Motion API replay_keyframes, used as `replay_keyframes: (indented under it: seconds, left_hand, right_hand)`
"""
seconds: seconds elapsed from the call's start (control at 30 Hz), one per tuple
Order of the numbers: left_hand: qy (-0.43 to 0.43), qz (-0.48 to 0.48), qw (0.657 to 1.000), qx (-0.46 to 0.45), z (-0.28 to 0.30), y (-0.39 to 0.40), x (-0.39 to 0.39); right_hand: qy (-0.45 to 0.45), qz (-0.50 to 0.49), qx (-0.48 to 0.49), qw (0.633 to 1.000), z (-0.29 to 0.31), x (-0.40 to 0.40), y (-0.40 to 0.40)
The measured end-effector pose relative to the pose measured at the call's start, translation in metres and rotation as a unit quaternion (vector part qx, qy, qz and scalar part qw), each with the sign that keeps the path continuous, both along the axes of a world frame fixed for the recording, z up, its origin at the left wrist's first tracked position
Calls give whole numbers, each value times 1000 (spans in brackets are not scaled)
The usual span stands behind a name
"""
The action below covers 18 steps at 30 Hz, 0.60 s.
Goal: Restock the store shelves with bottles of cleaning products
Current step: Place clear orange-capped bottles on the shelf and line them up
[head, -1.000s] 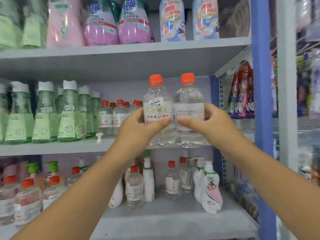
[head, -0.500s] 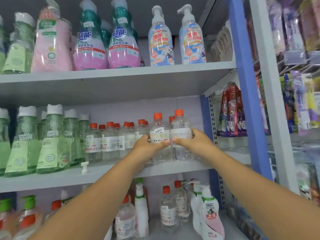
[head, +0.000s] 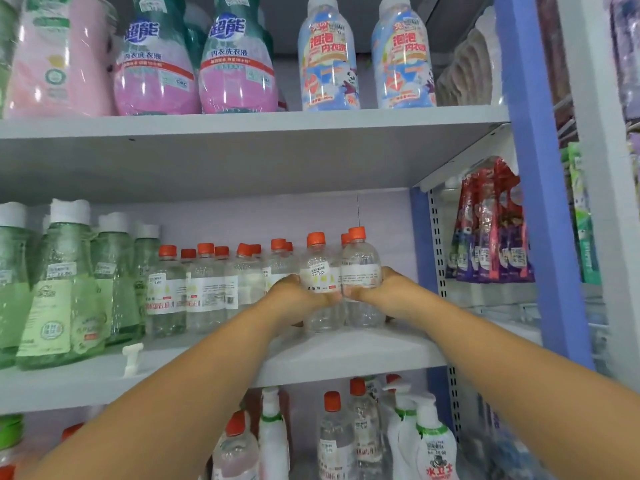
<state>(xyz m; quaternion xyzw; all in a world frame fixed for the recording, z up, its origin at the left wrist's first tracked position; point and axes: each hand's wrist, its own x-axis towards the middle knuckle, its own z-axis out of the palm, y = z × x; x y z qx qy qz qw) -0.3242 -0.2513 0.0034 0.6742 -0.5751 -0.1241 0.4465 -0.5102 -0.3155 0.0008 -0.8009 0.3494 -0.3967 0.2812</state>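
Observation:
Two clear bottles with orange caps stand side by side on the middle shelf (head: pixel 346 351) near its right end. My left hand (head: pixel 294 299) grips the left clear bottle (head: pixel 317 268), which has a price sticker. My right hand (head: pixel 384 289) grips the right clear bottle (head: pixel 362 265). Both bottle bases rest on or just above the shelf board. A row of the same orange-capped bottles (head: pixel 204 289) stands to their left, further back.
Green bottles with white caps (head: pixel 62 292) fill the shelf's left part, with a loose white pump piece (head: pixel 131 358) at its front edge. Pink and blue detergent bottles (head: pixel 235 64) sit on the shelf above. A blue upright post (head: pixel 533 202) bounds the right side. More bottles stand below.
Both hands have pushed the two bottles further away, onto the middle shelf beside the orange-capped row. My view has tilted upward and come closer to the shelf.

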Motion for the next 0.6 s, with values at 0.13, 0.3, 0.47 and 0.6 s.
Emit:
replay_keyframes:
  seconds: [0.13, 0.3, 0.47, 0.6]
  left_hand:
    - [6, -10, 1000, 2, -5, -5, 1]
    - [-1, 3, 1000, -9, -8, -1, 0]
    - [-1, -13, 1000, -18, -7, 14, -4]
    - [-24, -7, 1000, -10, -7, 22, -4]
  right_hand:
    - [-5, -10, 24, 1000, -3, 3, -9]
    - [-46, -38, 65, 996, -3, -11, -9]
    - [-12, -39, 61, 997, -7, -9, 3]
    - [-20, -57, 58, 996, -7, -10, 8]
